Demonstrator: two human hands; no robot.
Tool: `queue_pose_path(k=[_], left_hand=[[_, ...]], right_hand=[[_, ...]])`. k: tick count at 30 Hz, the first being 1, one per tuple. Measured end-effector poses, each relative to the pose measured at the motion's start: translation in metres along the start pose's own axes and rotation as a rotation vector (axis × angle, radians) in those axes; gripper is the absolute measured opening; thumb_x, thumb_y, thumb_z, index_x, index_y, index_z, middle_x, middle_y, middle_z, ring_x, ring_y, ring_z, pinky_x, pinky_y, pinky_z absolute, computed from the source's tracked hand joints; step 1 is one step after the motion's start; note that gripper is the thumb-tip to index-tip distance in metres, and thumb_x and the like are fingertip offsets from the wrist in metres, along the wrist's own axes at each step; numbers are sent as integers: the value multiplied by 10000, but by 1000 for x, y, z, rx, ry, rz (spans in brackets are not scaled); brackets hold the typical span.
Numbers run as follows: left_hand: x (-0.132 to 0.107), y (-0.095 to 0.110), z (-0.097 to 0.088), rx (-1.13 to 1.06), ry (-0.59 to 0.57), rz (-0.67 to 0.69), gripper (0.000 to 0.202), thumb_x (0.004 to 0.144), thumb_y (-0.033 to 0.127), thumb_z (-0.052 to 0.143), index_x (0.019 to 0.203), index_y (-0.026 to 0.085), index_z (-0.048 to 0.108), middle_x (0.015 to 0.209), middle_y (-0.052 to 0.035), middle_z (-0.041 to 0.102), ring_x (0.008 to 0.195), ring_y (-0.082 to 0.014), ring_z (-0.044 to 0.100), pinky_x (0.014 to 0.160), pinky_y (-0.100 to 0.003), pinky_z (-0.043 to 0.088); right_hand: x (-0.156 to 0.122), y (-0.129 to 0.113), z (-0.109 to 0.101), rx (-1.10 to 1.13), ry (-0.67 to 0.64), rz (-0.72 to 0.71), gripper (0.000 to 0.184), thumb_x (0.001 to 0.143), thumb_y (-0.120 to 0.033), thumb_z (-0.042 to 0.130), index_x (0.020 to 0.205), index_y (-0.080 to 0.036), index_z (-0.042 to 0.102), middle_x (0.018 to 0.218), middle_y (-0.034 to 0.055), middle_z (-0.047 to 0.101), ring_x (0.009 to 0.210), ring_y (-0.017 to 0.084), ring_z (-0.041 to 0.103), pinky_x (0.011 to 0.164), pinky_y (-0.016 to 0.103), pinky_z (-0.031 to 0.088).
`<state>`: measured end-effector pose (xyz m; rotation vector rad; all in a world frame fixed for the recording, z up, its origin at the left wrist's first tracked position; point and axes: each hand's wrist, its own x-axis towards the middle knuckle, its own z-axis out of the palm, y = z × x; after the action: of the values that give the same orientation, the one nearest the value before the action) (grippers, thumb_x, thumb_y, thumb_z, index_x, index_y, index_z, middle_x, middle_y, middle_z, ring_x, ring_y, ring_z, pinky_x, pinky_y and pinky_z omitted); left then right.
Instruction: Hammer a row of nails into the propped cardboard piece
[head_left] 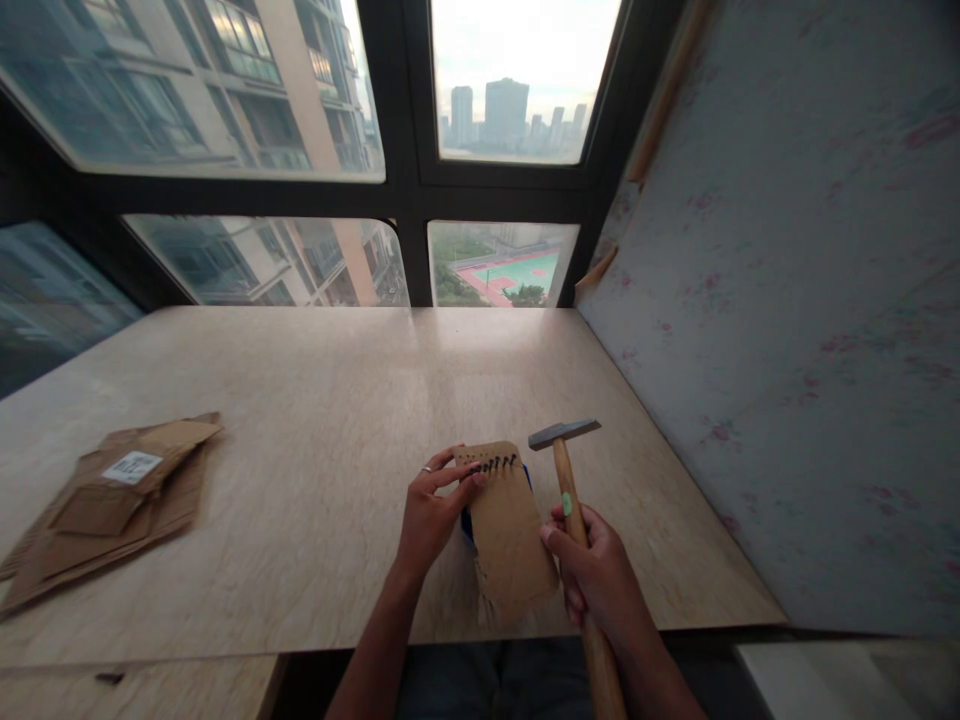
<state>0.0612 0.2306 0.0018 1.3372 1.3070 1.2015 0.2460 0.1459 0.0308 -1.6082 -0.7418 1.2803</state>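
My left hand (439,505) rests at the upper left of a brown cardboard piece (514,545), its thumb and index finger pinched around a dark nail at the left end of a row. Several dark nails (499,463) stand slantwise in the cardboard near its far edge; whether they are plain nails or screws is too small to tell. Something blue (528,478) shows from under the cardboard. My right hand (589,565) is wrapped round the wooden handle of a hammer (568,470), whose metal head is raised to the right of the nails, apart from them.
Flattened cardboard pieces (135,490) with a white label lie at the left on the beige tabletop (322,420). A wall with flowered paper (750,300) bounds the right side, and dark-framed windows (409,200) stand behind. A small dark object (109,678) lies at the lower left.
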Motion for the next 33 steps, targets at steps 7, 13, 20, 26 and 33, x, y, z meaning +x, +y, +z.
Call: queue_pose_path(k=[7, 13, 20, 26, 33], left_hand=[[2, 0, 1, -49, -39, 6, 256, 728, 420, 781, 893, 227, 819, 1263, -138, 682, 1241, -306, 598, 1052, -460, 488], [0, 1, 3, -109, -33, -1, 238, 724, 396, 783, 872, 213, 820, 1251, -144, 689, 1227, -317, 613, 994, -452, 546], [-2, 8, 5, -190, -49, -25, 252, 707, 388, 797, 864, 192, 821, 1202, -138, 702, 1052, -283, 699, 908, -417, 606], [4, 0, 3, -265, -106, -33, 250, 686, 369, 818, 867, 197, 817, 1268, -145, 657, 1173, -309, 635, 967, -457, 567], [6, -7, 4, -210, -107, -6, 261, 709, 372, 817, 930, 232, 817, 1170, -128, 710, 1091, -285, 670, 949, -431, 569]], right_hand=[[-1, -8, -2, -43, -4, -12, 397, 716, -430, 702, 957, -195, 491, 455, -131, 478, 225, 53, 341, 215, 151, 291], [-20, -33, -21, -128, -20, -128, 438, 843, -648, 582, 861, -220, 492, 451, -126, 428, 217, 48, 328, 221, 135, 240], [-39, -69, -38, -479, -332, -135, 431, 927, -620, 476, 812, -211, 550, 591, -82, 454, 251, 21, 336, 223, 142, 168], [-32, -63, -26, -523, -383, -154, 417, 932, -592, 484, 821, -202, 581, 586, -76, 455, 273, 33, 344, 235, 157, 186], [-37, -66, -24, -419, -341, -82, 443, 908, -646, 488, 931, -216, 590, 509, -96, 430, 248, 51, 327, 240, 168, 160]])
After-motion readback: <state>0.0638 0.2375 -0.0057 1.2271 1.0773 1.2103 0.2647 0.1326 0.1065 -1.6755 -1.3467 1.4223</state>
